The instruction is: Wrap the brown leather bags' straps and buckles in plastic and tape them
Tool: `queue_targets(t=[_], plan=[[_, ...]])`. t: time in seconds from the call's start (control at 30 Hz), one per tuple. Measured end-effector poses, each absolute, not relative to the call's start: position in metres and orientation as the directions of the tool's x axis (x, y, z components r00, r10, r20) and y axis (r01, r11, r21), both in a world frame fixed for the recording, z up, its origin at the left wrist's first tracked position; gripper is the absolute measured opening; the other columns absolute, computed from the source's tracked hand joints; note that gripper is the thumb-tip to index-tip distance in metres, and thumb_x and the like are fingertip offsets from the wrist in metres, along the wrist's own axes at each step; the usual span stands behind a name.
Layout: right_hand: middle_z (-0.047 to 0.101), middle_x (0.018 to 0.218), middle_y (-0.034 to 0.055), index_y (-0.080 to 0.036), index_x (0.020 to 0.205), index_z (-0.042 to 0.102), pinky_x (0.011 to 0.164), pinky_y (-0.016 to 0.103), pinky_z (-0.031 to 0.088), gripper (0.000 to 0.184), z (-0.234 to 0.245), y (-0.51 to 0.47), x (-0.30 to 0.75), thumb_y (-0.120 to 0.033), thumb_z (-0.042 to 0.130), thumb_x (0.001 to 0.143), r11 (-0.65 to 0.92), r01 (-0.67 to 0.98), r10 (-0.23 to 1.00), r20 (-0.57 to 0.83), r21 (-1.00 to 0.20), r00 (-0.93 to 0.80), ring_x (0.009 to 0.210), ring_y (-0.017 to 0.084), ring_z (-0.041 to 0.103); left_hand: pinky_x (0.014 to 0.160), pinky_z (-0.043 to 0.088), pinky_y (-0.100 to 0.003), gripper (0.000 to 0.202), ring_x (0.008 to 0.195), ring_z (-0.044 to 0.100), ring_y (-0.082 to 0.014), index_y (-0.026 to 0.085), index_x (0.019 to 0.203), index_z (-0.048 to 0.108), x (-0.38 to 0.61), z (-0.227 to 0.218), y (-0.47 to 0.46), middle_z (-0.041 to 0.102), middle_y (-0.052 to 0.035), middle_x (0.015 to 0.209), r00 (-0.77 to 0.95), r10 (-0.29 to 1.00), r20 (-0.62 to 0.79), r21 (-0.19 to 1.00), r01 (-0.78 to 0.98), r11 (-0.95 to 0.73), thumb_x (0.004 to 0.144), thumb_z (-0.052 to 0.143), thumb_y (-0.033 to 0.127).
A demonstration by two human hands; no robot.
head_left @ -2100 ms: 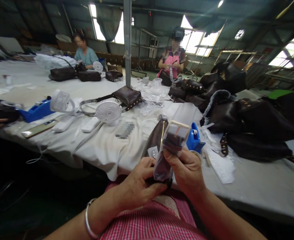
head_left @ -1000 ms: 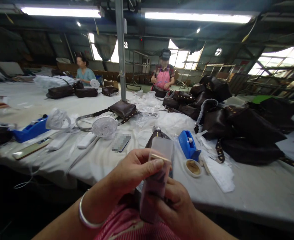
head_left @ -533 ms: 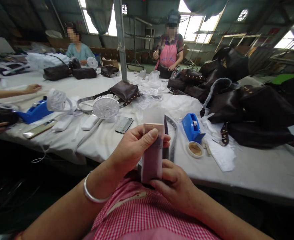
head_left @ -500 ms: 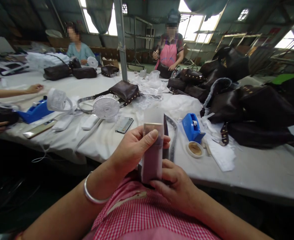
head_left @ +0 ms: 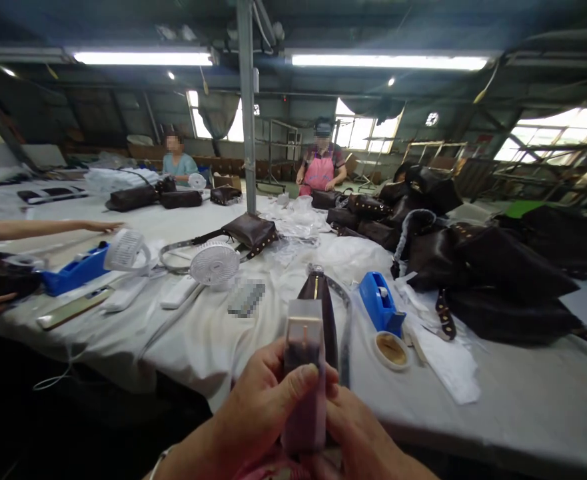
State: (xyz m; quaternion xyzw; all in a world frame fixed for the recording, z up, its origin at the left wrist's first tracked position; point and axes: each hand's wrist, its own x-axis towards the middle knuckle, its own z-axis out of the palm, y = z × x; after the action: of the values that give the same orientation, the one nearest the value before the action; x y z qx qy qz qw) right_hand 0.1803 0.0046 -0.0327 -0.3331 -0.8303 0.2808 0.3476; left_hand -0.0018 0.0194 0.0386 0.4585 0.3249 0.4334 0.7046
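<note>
Upright in front of me is a wide strap [head_left: 304, 413] with a metal buckle, covered in a translucent wrap. My left hand [head_left: 268, 403] is closed around it, thumb pressed on its front just below the buckle. My right hand [head_left: 360, 433] is closed at the strap's lower right side, its fingertips partly hidden behind it. Just behind the strap, a dark brown leather bag [head_left: 329, 313] with a gold zipper lies at the table's near edge. A grey-wrapped strap curves along its right side.
On the right are a blue tape dispenser [head_left: 377, 303], a tape roll [head_left: 391, 350] and piled dark bags [head_left: 498, 267]. A white fan [head_left: 216, 262] and phone [head_left: 246, 298] lie left. Another person's arm [head_left: 48, 230] reaches in at left. A metal post [head_left: 249, 133] rises mid-table.
The camera view has tilted up, so the table and my hands sit lower in the picture. My right hand has moved up along the strap, closer to my left. The zippered bag now shows more.
</note>
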Motion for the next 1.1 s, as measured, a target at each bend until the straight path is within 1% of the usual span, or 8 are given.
queue_targets(t=[0.13, 0.27, 0.47, 0.67, 0.8, 0.87, 0.93, 1.1], plan=[[0.065, 0.09, 0.0071, -0.021, 0.101, 0.068, 0.073, 0.03, 0.052, 0.042, 0.0, 0.012, 0.196, -0.059, 0.064, 0.081, 0.435, 0.222, 0.802, 0.263, -0.873, -0.537, 0.083, 0.022, 0.061, 0.067, 0.053, -0.026, 0.034, 0.07, 0.067, -0.0163, 0.015, 0.095, 0.067, 0.001, 0.043, 0.016, 0.072, -0.0076, 0.08, 0.373, 0.922, -0.099, 0.939, -0.271, 0.211, 0.085, 0.07, 0.046], [0.061, 0.086, 0.0048, -0.018, 0.098, 0.066, 0.07, 0.028, 0.052, 0.051, 0.047, 0.021, 0.196, -0.067, 0.058, 0.084, 0.236, 0.024, 0.876, 0.202, -0.972, -0.438, 0.078, 0.018, 0.059, 0.064, 0.052, -0.025, 0.032, 0.069, 0.066, -0.0154, 0.016, 0.097, 0.066, 0.009, 0.051, 0.015, 0.071, -0.0064, 0.085, 0.395, 0.915, -0.085, 0.951, -0.243, 0.193, 0.084, 0.071, 0.045], [0.05, 0.05, -0.0055, -0.018, 0.081, 0.06, 0.03, 0.018, 0.031, 0.043, 0.063, 0.025, 0.168, -0.06, 0.067, 0.081, -0.088, -0.224, 0.954, -0.018, -0.971, -0.299, 0.032, 0.007, 0.04, 0.062, 0.048, -0.021, 0.038, 0.07, 0.064, -0.0145, 0.014, 0.093, 0.066, 0.018, 0.043, 0.008, 0.068, -0.0069, 0.078, 0.571, 0.814, -0.105, 0.907, -0.281, 0.314, 0.085, 0.068, 0.051], [0.058, 0.062, -0.0007, -0.013, 0.079, 0.066, 0.046, 0.019, 0.039, 0.045, 0.049, 0.033, 0.162, -0.058, 0.068, 0.081, -0.043, -0.269, 0.971, 0.023, -0.962, -0.239, 0.05, 0.009, 0.05, 0.051, 0.047, -0.022, 0.034, 0.046, 0.053, -0.0086, 0.018, 0.084, 0.055, 0.02, 0.019, 0.003, 0.056, 0.0027, 0.059, 0.517, 0.826, -0.225, 0.814, -0.366, 0.451, 0.088, 0.064, 0.05], [0.069, 0.09, 0.0078, -0.013, 0.102, 0.069, 0.07, 0.026, 0.049, 0.049, 0.004, 0.047, 0.192, -0.058, 0.054, 0.09, 0.059, -0.089, 0.991, 0.069, -0.994, -0.113, 0.075, 0.015, 0.061, 0.044, 0.045, -0.022, 0.035, 0.041, 0.04, -0.0046, 0.018, 0.086, 0.055, 0.013, 0.015, 0.013, 0.048, 0.0074, 0.058, 0.415, 0.873, -0.258, 0.807, -0.405, 0.43, 0.086, 0.068, 0.051], [0.07, 0.101, 0.0106, -0.012, 0.116, 0.065, 0.076, 0.03, 0.05, 0.052, -0.034, 0.053, 0.216, -0.056, 0.05, 0.091, 0.003, 0.155, 0.999, 0.011, -0.988, 0.052, 0.085, 0.02, 0.063, 0.043, 0.044, -0.021, 0.038, 0.041, 0.038, -0.0036, 0.017, 0.089, 0.056, 0.008, 0.014, 0.019, 0.047, 0.0085, 0.059, 0.37, 0.881, -0.293, 0.804, -0.403, 0.437, 0.083, 0.071, 0.052], [0.07, 0.105, 0.0122, -0.011, 0.117, 0.065, 0.086, 0.033, 0.05, 0.05, -0.075, 0.056, 0.237, -0.049, 0.043, 0.093, -0.131, 0.488, 0.985, -0.059, -0.863, 0.161, 0.096, 0.023, 0.065, 0.042, 0.044, -0.02, 0.04, 0.042, 0.037, -0.0033, 0.018, 0.089, 0.055, 0.005, 0.014, 0.025, 0.046, 0.0091, 0.06, 0.331, 0.891, -0.312, 0.807, -0.403, 0.432, 0.08, 0.073, 0.053], [0.067, 0.115, 0.0251, -0.002, 0.12, 0.063, 0.096, 0.042, 0.044, 0.054, -0.144, 0.049, 0.246, -0.038, 0.062, 0.08, -0.283, 0.64, 0.958, -0.17, -0.715, 0.233, 0.113, 0.036, 0.062, 0.043, 0.042, -0.019, 0.039, 0.044, 0.037, -0.0033, 0.018, 0.089, 0.055, 0.011, 0.014, 0.031, 0.047, 0.0087, 0.062, 0.314, 0.888, -0.336, 0.797, -0.408, 0.446, 0.079, 0.075, 0.05]])
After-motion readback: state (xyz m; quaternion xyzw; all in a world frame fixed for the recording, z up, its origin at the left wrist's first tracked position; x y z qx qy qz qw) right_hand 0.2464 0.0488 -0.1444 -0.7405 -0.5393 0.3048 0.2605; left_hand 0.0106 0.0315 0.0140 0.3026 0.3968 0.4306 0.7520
